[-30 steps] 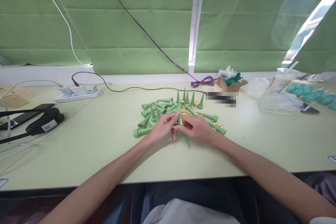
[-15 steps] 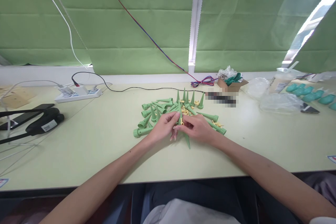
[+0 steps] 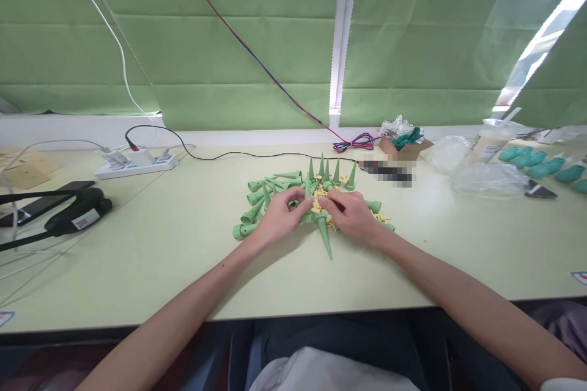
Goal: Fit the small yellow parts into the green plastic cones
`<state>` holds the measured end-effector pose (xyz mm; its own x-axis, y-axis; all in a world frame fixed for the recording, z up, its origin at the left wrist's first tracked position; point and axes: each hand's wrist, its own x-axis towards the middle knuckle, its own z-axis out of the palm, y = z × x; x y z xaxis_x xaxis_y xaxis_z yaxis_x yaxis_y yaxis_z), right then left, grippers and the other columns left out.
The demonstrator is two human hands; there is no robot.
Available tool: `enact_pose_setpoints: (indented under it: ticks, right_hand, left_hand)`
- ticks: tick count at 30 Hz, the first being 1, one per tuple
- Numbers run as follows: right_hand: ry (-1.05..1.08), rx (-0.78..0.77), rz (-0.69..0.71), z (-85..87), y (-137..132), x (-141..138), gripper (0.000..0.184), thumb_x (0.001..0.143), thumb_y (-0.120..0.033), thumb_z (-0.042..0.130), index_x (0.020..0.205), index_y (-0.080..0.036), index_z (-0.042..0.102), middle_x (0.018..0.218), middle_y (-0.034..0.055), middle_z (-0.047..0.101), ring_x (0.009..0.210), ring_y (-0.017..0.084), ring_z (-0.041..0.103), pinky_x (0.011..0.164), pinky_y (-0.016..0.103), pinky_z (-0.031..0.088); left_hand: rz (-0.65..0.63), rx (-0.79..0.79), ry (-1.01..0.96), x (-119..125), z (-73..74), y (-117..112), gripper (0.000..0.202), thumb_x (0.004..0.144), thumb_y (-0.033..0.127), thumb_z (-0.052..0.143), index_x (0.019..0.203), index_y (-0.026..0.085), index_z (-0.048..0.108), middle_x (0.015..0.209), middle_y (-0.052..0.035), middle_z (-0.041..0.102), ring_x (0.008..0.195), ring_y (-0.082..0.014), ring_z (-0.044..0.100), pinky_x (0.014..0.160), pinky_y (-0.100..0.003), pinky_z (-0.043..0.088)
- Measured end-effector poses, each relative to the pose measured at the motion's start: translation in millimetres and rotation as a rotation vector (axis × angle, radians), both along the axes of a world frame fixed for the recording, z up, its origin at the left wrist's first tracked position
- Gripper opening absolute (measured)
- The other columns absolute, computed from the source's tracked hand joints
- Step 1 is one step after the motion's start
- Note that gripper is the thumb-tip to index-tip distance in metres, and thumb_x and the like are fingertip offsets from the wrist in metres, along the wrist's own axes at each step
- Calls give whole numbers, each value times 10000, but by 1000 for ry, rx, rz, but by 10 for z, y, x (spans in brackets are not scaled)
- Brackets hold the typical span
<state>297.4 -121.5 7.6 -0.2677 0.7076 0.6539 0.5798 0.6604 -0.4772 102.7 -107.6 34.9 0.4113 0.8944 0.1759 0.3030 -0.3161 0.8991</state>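
My left hand (image 3: 283, 215) is closed, with thumb and forefinger around the lower part of a green plastic spike (image 3: 308, 186) that points up. Opposite it, my right hand (image 3: 352, 215) has its thumb and fingertips pinched together at small yellow plastic pieces (image 3: 317, 203); one appears to be in the pinch, though the fingers partly hide it. Below the hands a loose green spike (image 3: 324, 237) lies with its tip toward me. Hollow green spikes with ribbed caps (image 3: 250, 215) are heaped to the left, and several stand upright behind.
On the left are a power strip (image 3: 137, 166) and a black strapped device (image 3: 82, 211). At the back stands a small cardboard box (image 3: 406, 149) of wrappings. A drink cup (image 3: 490, 140), plastic bags (image 3: 490, 178) and teal bulb-shaped items (image 3: 545, 165) lie right.
Both hands have shifted slightly away from me, over the yellow pieces. The spike in my left hand has moved up and left, and the right fingers have come away from it.
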Motion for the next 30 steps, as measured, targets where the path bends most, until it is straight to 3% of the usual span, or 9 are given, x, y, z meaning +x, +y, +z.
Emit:
enact_pose_setpoints:
  ticks: [7, 14, 18, 24, 30]
  right_hand:
    - [47, -13, -132, -5, 92, 64, 360, 1025, -387, 464, 711, -219, 412, 556, -51, 412, 494, 115, 339, 538, 261, 294]
    - [-89, -95, -226, -11, 132, 104, 157, 994, -262, 493, 876, -202, 578, 662, -7, 607, 577, 153, 516, 601, 269, 352]
    - [-173, -141, -185, -51, 175, 117, 110, 966, -184, 503, 939, -185, 610, 813, 42, 672, 696, 181, 586, 686, 296, 418]
    - [-263, -119, -110, -125, 226, 127, 179, 948, -122, 498, 1006, -167, 660, 967, 100, 699, 956, 250, 609, 878, 378, 460]
    - [-315, -132, -64, -168, 262, 156, 238, 951, -107, 500, 1075, -152, 699, 1008, 113, 686, 981, 257, 582, 920, 407, 443]
  left_hand:
    - [-22, 25, 186, 11, -30, -41, 266, 840, 384, 640, 1006, 214, 521, 645, 50, 590, 489, -107, 453, 477, -226, 316]
    - [-32, 143, 365, 13, -92, -66, 278, 881, 345, 553, 1125, 236, 479, 573, 75, 519, 514, -142, 467, 495, -238, 321]
    - [-24, 190, 448, -3, -158, -48, 209, 903, 344, 523, 1085, 241, 528, 566, 64, 523, 541, -153, 500, 505, -243, 346]
    - [-28, 254, 488, 2, -201, -40, 101, 908, 276, 506, 933, 219, 586, 518, 58, 504, 490, -143, 475, 491, -250, 327]
    - [-40, 352, 507, 11, -209, -30, 140, 894, 208, 516, 795, 199, 614, 533, 39, 547, 475, -129, 473, 493, -250, 318]
